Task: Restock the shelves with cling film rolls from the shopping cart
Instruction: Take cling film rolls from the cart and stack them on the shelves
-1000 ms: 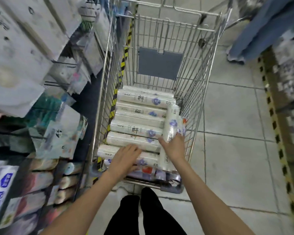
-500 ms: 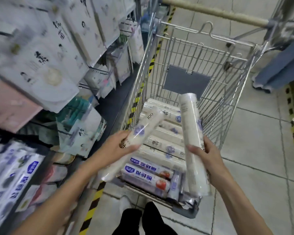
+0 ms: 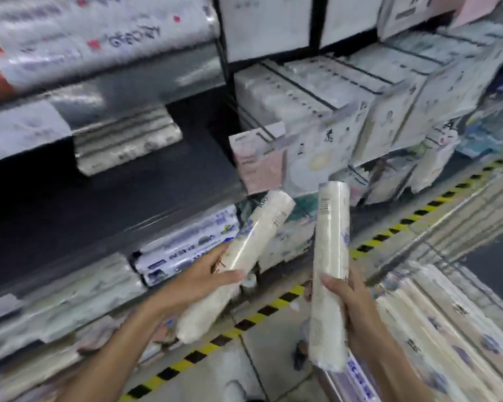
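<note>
Store shelving is filling the left and top of the view, and motion blur is smearing most of it, so no package print is reading clearly. A dark shelf (image 3: 122, 195) is running across the left, with a pale stack (image 3: 128, 140) sitting toward its back. White boxes (image 3: 317, 105) are crowding the upper right, and blue-and-white packs (image 3: 186, 250) are lying on the level below.

The left hand (image 3: 198, 281) is curling round a tilted roll (image 3: 244, 250) of cling film, whose top is leaning toward the shelving. The right hand (image 3: 357, 309) is gripping an upright roll (image 3: 330, 250) around its lower half. The two rolls are standing apart in front of the shelves.

At the right the shopping cart (image 3: 447, 216) is being cut off by the frame edge, with stacked rolls (image 3: 447, 329) blurring inside it. Striped floor tape (image 3: 244, 323) is passing beneath both forearms.
</note>
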A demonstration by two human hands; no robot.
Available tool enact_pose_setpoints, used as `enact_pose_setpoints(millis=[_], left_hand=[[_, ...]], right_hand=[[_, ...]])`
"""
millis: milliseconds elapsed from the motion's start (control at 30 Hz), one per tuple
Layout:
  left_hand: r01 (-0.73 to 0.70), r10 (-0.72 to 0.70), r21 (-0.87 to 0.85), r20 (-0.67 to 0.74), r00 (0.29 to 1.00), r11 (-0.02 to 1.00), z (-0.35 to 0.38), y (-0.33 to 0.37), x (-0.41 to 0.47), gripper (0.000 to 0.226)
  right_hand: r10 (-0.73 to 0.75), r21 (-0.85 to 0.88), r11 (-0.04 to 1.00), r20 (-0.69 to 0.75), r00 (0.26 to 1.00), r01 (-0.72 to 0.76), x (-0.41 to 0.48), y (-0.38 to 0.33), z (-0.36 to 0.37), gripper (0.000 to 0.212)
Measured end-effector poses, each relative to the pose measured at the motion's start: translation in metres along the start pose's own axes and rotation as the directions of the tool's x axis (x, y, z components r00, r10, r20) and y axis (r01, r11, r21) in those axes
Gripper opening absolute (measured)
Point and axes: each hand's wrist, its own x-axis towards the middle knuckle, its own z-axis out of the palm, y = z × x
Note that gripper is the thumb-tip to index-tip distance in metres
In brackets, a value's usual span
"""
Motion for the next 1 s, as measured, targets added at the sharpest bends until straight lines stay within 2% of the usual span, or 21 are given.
enact_pose_setpoints(millis=[67, 133, 200, 267, 400, 500, 567, 667, 833, 1000], left_hand=[[-0.013, 0.016, 0.04, -0.062, 0.998, 0.999, -0.031, -0.004, -0.024, 0.055], [-0.02, 0.048, 0.134, -0.207, 0.977, 0.991, -0.061, -0.01, -0.042, 0.058], [0.004, 0.117, 0.299, -0.385, 0.915, 0.954, -0.091, -0.016, -0.05, 0.057], [0.049, 0.206, 0.463, -0.483, 0.851, 0.885, -0.12, -0.018, -0.053, 0.055], [0.061, 0.292, 0.538, -0.545, 0.786, 0.84, -0.17, -0.023, -0.036, 0.055], [0.07, 0.334, 0.57, -0.57, 0.75, 0.818, -0.21, -0.036, -0.001, 0.068], [0.123, 0.328, 0.608, -0.575, 0.749, 0.784, -0.23, -0.046, 0.027, 0.076], [0.208, 0.324, 0.68, -0.568, 0.757, 0.703, -0.249, -0.06, 0.068, 0.07], [0.192, 0.399, 0.757, -0.521, 0.755, 0.624, -0.268, -0.067, 0.116, 0.068], [0.199, 0.454, 0.792, -0.514, 0.728, 0.577, -0.28, -0.059, 0.132, 0.07]], right_hand=[[0.016, -0.054, 0.998, 0.051, 0.999, -0.013, 0.01, 0.006, 0.029, 0.085], [0.03, -0.104, 0.994, 0.094, 0.995, -0.02, 0.019, 0.011, 0.06, 0.083], [0.042, -0.158, 0.987, 0.142, 0.989, -0.019, 0.028, 0.013, 0.088, 0.087], [0.049, -0.18, 0.984, 0.196, 0.979, -0.013, 0.04, 0.015, 0.112, 0.086], [0.022, -0.182, 0.983, 0.286, 0.958, 0.032, 0.064, 0.011, 0.153, 0.05], [0.009, -0.189, 0.98, 0.364, 0.931, 0.065, 0.091, 0.006, 0.173, 0.046], [-0.032, -0.186, 0.976, 0.394, 0.919, 0.114, 0.11, 0.004, 0.182, 0.043], [-0.112, -0.154, 0.971, 0.39, 0.914, 0.185, 0.137, 0.004, 0.189, 0.033], [-0.197, -0.135, 0.953, 0.41, 0.891, 0.272, 0.162, 0.006, 0.187, 0.055], [-0.242, -0.123, 0.94, 0.421, 0.874, 0.319, 0.167, 0.007, 0.183, 0.058]])
